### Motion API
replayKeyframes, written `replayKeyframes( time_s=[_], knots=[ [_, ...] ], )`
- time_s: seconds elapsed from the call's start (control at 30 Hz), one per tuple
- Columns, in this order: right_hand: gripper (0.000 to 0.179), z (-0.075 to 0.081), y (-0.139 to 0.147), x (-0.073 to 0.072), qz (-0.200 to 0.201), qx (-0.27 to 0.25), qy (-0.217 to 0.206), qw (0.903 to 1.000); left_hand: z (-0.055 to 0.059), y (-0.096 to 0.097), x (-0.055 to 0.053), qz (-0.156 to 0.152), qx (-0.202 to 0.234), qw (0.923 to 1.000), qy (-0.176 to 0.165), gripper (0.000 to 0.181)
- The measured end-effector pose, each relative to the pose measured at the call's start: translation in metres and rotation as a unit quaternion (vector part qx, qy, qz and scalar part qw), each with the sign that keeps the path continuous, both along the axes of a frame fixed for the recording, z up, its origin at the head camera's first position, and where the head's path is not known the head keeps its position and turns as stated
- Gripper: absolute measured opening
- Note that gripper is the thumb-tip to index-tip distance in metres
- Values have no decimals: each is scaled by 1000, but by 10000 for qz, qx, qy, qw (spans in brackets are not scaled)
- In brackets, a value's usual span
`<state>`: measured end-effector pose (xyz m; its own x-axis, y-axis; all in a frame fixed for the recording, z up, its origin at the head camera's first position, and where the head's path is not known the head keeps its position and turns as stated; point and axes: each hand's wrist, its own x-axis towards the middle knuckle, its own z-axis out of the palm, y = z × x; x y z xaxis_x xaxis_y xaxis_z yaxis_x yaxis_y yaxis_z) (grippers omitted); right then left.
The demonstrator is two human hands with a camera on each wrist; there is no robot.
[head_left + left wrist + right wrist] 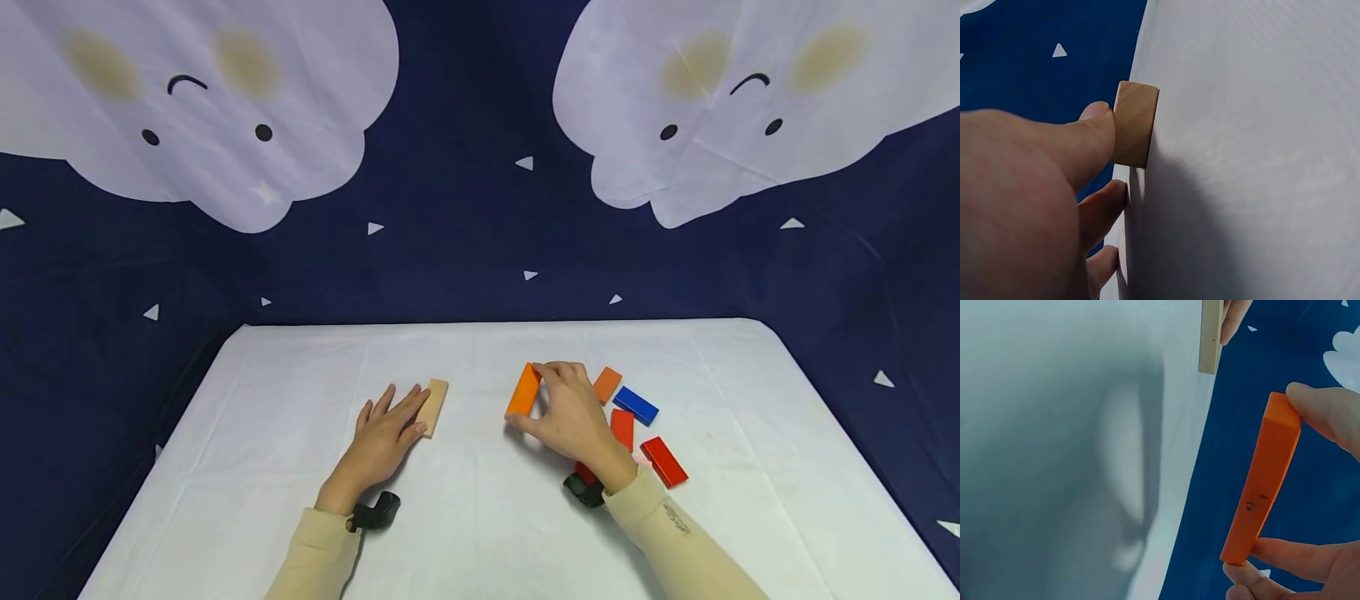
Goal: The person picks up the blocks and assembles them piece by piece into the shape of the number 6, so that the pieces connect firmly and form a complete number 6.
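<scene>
An orange wooden block (523,390) is pinched by its ends between the thumb and fingers of my right hand (567,410). In the right wrist view the orange block (1263,478) appears above the white tabletop, with small dark marks on one side. My left hand (381,442) lies spread beside a plain wood block (432,408), its thumb and a fingertip touching it. In the left wrist view the thumb (1088,140) rests on top of the plain block (1135,125), and other fingertips reach down at the cloth.
Right of my right hand lie an orange block (607,385), a blue block (636,406) and several red ones, including a red block (664,462). My right wrist partly hides some. A white cloth (480,533) covers the table; a dark blue curtain (465,167) hangs behind.
</scene>
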<state>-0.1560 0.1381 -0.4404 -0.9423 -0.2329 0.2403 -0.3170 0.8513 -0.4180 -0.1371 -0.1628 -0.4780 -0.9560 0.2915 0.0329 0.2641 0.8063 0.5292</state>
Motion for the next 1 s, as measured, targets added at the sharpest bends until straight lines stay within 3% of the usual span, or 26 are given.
replayKeyframes(
  time_s=[0.63, 1.0],
  knots=[
    [86, -4, -25, -19, 20, -109, 74, 9999, -1, 0, 0, -44, 16, 9999, 128, 51],
    [86, -3, -43, -29, 87, -139, 173, 9997, 1, 0, 0, -32, -57, 10000, 32, 52]
  ],
)
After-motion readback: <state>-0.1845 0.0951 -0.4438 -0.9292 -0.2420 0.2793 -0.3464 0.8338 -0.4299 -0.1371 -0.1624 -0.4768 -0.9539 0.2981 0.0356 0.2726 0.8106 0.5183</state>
